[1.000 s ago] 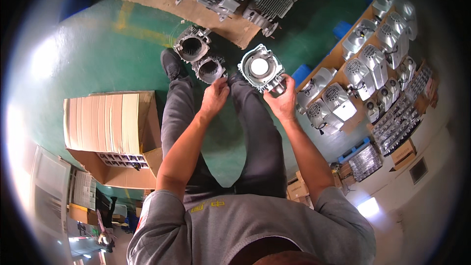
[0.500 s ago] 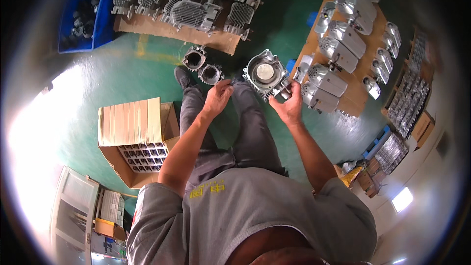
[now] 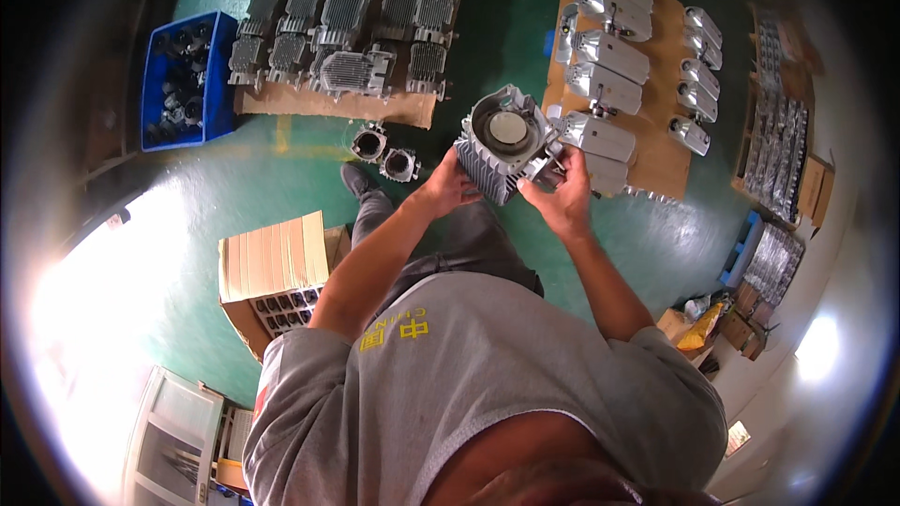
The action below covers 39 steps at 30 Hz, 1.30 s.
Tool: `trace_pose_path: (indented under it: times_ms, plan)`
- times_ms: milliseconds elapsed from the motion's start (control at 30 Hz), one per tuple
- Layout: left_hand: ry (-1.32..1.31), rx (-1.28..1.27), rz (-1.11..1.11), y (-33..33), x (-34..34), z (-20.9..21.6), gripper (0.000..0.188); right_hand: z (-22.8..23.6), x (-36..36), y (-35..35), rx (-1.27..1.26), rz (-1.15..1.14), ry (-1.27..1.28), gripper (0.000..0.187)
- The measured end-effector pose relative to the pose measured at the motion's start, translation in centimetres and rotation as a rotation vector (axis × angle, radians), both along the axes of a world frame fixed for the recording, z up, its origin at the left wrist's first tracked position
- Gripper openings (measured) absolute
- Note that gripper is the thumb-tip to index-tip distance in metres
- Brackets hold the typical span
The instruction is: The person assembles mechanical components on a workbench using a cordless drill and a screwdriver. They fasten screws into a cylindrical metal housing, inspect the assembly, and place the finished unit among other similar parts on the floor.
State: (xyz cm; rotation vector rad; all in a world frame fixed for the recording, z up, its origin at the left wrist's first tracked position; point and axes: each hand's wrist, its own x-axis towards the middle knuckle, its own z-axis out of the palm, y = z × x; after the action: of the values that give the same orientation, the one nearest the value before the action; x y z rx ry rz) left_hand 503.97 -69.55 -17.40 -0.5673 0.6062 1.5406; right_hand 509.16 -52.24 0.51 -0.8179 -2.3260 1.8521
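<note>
In front of my legs I hold up a silver finned metal housing (image 3: 507, 129), its round opening facing up with a pale disc inside. My right hand (image 3: 564, 199) grips its right corner, thumb along the near edge and fingers behind a bracket. Against the finned left side rests my left hand (image 3: 448, 189), supporting it; part of its fingers is hidden by the housing. Two ring-shaped metal parts (image 3: 400, 165) lie on the floor just left of it, one farther off than the other.
Rows of finned housings (image 3: 347, 19) lie on cardboard ahead, beside a blue crate (image 3: 228, 75) of dark parts. To the right, shiny lamp-like castings (image 3: 605, 84) cover more cardboard. An open carton (image 3: 272, 258) with black-and-white contents stands at my left on the green floor (image 3: 178, 290).
My left hand has come up from apart and taken the housing's left side. The housing is turned so its finned flank shows. The view has shifted, revealing more of the rows ahead.
</note>
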Motion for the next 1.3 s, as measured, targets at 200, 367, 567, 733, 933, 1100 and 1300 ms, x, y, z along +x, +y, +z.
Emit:
trace_pose_path:
  times_ms: [200,367,567,733,933,1100,1300]
  plan:
    - [0.043,0.097,0.080,0.2,-1.6,5.1,0.074,2.3,0.6,1.6,-0.118,-0.063,0.108,0.069]
    - [0.114,-0.033,-0.073,0.1,-2.7,7.8,0.078,2.5,-0.2,3.3,-0.200,-0.169,0.059,0.066]
    - [0.067,0.049,0.023,-0.2,-1.7,6.7,0.071,3.6,0.6,2.8,-0.219,-0.002,0.094,0.073]
    - [0.001,0.148,0.213,0.2,-1.4,8.8,0.065,5.7,1.4,0.7,-0.131,0.131,0.070,0.078]
    - [-0.021,0.301,0.373,0.9,-0.4,8.4,0.064,6.9,1.4,-0.1,0.135,0.231,0.084,0.072]
    - [0.002,0.352,0.439,1.0,-0.5,10.2,0.061,7.9,1.3,-0.9,0.260,0.298,0.114,0.073]
    - [0.072,0.409,0.463,-0.4,-1.5,11.0,0.057,8.5,2.1,-2.4,0.297,0.345,0.084,0.077]
